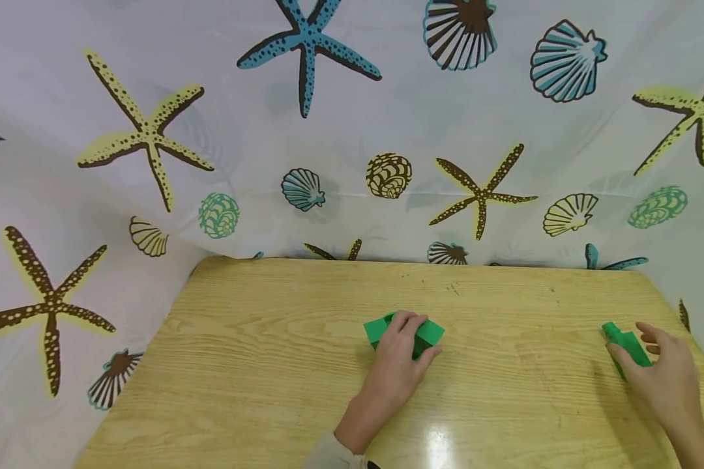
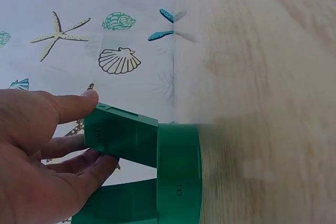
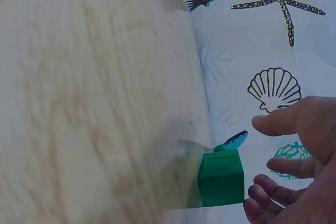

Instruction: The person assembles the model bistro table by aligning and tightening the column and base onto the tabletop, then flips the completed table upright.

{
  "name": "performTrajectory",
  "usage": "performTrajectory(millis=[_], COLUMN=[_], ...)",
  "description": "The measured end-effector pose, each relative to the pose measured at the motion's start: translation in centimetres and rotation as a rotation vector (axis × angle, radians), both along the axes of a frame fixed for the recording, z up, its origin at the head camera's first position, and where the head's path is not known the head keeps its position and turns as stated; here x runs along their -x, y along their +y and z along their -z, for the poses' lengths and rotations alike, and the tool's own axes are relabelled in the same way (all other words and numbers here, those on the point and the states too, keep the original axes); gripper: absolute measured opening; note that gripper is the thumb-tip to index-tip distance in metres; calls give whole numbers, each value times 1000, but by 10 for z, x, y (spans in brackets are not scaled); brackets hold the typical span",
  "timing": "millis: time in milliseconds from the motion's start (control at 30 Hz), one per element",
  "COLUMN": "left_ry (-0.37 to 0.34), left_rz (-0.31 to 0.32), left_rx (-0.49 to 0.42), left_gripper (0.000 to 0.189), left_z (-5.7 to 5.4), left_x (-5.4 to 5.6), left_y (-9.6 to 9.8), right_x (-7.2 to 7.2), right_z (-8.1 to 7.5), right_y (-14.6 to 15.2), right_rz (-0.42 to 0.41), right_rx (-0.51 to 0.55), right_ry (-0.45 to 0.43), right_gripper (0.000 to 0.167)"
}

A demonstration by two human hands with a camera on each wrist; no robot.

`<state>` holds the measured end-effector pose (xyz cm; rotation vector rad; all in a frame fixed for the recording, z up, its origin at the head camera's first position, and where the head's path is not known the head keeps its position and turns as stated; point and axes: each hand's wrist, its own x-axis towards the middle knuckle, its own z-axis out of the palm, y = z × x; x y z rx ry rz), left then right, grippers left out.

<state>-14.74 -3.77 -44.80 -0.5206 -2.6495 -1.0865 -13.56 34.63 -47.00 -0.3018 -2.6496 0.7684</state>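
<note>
Near the middle of the table, my left hand [image 1: 393,365] grips a green plastic piece [image 1: 431,332] with two upright slanting arms. In the left wrist view its curved base [image 2: 179,177], marked 143, sits on the wood. The thumb lies on the edge of the arm [image 2: 123,132] marked 155, and fingers reach into the gap between the arms. At the right, my right hand [image 1: 671,374] is spread beside a green block [image 1: 633,348] with a round knob. The right wrist view shows the block [image 3: 221,182] standing on the table, apart from the fingers.
The wooden table [image 1: 258,345] has rounded far corners. Behind it and along its sides hangs a white cloth [image 1: 340,137] printed with starfish and shells, meeting the far edge. Light glares off the table's near middle.
</note>
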Motion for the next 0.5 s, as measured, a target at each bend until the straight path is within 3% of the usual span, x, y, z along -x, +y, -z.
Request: performTrajectory(millis=[100, 500], left_ry=[2, -40], left_rz=[4, 46], left_rx=[1, -29], left_gripper=[46, 42], left_z=[0, 2], left_x=[1, 1], left_y=[1, -9], right_x=[0, -2], right_z=[4, 8], right_y=[9, 30], right_rz=[22, 59], right_rx=[4, 46], right_ry=[-91, -296], right_gripper=[61, 63])
